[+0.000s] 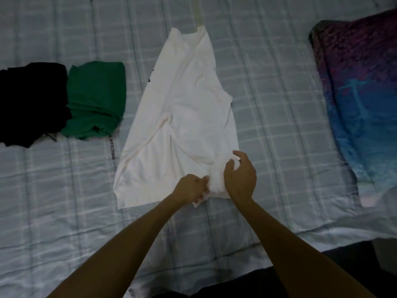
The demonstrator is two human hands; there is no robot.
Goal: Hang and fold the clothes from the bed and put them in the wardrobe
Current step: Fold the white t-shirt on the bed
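Head view: a checked bed point(268, 93) carries a white garment point(184, 108) spread flat at centre. Left hand point(192, 187) pinches its near hem; right hand point(240, 175) apparently bunches cloth beside it. The fabric is judged light, limp and non-slippery; grasp at hem corners.

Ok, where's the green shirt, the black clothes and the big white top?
green shirt point(96, 97), head view, middle of the folded pile.
black clothes point(32, 104), head view, middle of the dark heap at the left edge.
white top point(184, 108), head view, centre of the spread cloth.
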